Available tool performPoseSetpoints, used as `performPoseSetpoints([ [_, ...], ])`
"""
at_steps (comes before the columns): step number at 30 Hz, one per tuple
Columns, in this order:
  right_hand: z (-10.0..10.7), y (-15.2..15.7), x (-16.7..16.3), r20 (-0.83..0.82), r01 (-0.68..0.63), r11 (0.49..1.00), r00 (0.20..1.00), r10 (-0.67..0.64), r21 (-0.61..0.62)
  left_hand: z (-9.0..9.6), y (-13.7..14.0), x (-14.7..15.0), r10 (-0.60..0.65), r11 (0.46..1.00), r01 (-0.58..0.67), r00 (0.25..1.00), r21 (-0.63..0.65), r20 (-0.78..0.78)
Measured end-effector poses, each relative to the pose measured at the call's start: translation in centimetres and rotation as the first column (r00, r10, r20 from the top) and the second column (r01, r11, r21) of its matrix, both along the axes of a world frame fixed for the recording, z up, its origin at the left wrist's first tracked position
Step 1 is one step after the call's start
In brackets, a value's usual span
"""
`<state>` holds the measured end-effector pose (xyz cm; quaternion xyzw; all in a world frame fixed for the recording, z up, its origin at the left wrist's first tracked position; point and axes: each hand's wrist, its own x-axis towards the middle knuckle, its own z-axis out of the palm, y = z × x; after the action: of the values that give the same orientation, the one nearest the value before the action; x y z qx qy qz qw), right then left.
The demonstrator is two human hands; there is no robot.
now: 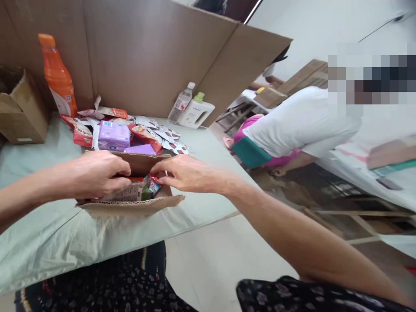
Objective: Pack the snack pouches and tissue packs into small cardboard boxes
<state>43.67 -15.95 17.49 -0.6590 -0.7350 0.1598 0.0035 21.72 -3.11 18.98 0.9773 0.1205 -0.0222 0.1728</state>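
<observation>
An open cardboard box (130, 209) sits near the front of the cloth-covered table, with wrapped snack packets inside. My left hand (100, 175) reaches in over its left end, fingers curled; what they hold, if anything, is hidden. Over the right end, my right hand (182, 173) has its thumb and fingers closed around a small red-and-blue packet (155, 185). Between the hands lies a clear packet with printed text (130, 193). Just behind the box are a purple pack (113, 136), a red snack bag (82, 133) and several white sachets (169, 134).
Along a tall cardboard panel (139, 56) stand an orange drink bottle (58, 78), a clear bottle (181, 104) and a white jug (196, 112). Another carton (27, 110) is at left. At right, a person in a white shirt (302, 123) bends beside another table.
</observation>
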Motion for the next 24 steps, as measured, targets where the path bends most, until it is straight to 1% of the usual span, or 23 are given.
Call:
performPoseSetpoints([
  [1,-0.1,-0.1,0.1,-0.069,-0.001,1.0,0.998,0.001,-0.002,-0.4,0.0,1.3,-0.015,1.0,0.016,0.992,0.005,-0.122],
  [2,-0.2,-0.3,0.3,-0.145,-0.007,1.0,0.989,0.006,0.0,-0.8,-0.2,2.4,-0.019,1.0,0.023,0.977,0.016,-0.212],
  [3,-0.4,-0.5,0.6,-0.218,-0.011,1.0,0.976,0.012,0.008,-1.2,-0.5,3.3,-0.019,0.999,0.027,0.964,0.026,-0.267],
  [5,-1.0,-1.1,1.3,-0.319,0.002,0.999,0.948,0.01,0.038,-2.0,-1.2,4.3,-0.021,0.999,0.034,0.954,0.038,-0.3],
  [6,-1.4,-1.4,1.6,-0.341,0.025,0.998,0.94,-0.004,0.058,-2.2,-1.5,4.4,-0.021,0.998,0.036,0.952,0.043,-0.305],
  [8,-2.1,-2.0,2.3,-0.346,0.085,0.991,0.937,-0.046,0.099,-2.4,-1.7,4.2,-0.033,0.999,0.043,0.954,0.026,-0.298],
  [10,-2.8,-2.3,2.7,-0.326,0.11,0.985,0.943,-0.061,0.135,-2.6,-1.5,3.7,-0.111,0.994,0.107,0.958,-0.031,-0.263],
  [12,-3.4,-2.3,2.9,-0.293,0.067,0.985,0.956,-0.018,0.157,-3.1,-1.3,3.3,-0.238,0.971,0.225,0.95,-0.083,-0.203],
  [14,-3.9,-2.1,2.9,-0.256,0.005,0.984,0.966,0.041,0.179,-3.8,-1.3,3.3,-0.334,0.942,0.325,0.929,-0.082,-0.159],
  [15,-4.0,-2.0,2.8,-0.237,-0.008,0.98,0.97,0.056,0.197,-4.0,-1.3,3.4,-0.352,0.936,0.345,0.923,-0.069,-0.154],
  [17,-4.0,-2.0,2.6,-0.208,0.012,0.963,0.977,0.046,0.268,-4.0,-1.2,3.5,-0.348,0.937,0.346,0.923,-0.041,-0.163],
  [18,-3.9,-2.2,2.4,-0.202,0.04,0.945,0.979,0.028,0.323,-3.5,-1.0,3.4,-0.341,0.94,0.34,0.929,-0.029,-0.145],
  [19,-3.7,-2.6,2.2,-0.204,0.072,0.92,0.979,0.009,0.386,-2.8,-0.8,2.9,-0.33,0.944,0.33,0.94,-0.014,-0.093],
  [21,-3.3,-3.6,1.8,-0.224,0.125,0.853,0.975,-0.009,0.508,-0.9,-0.2,0.8,-0.272,0.962,0.271,0.958,0.024,0.089],
  [22,-3.0,-4.2,1.6,-0.237,0.138,0.82,0.971,-0.003,0.556,0.1,0.0,-0.7,-0.204,0.979,0.197,0.956,0.05,0.212],
  [23,-2.8,-4.8,1.4,-0.252,0.144,0.79,0.968,0.013,0.596,0.8,0.2,-2.6,-0.1,0.994,0.079,0.94,0.075,0.326],
  [24,-2.6,-5.4,1.2,-0.265,0.14,0.77,0.963,0.04,0.623,1.1,0.2,-4.5,0.032,0.994,-0.074,0.906,0.083,0.421],
])
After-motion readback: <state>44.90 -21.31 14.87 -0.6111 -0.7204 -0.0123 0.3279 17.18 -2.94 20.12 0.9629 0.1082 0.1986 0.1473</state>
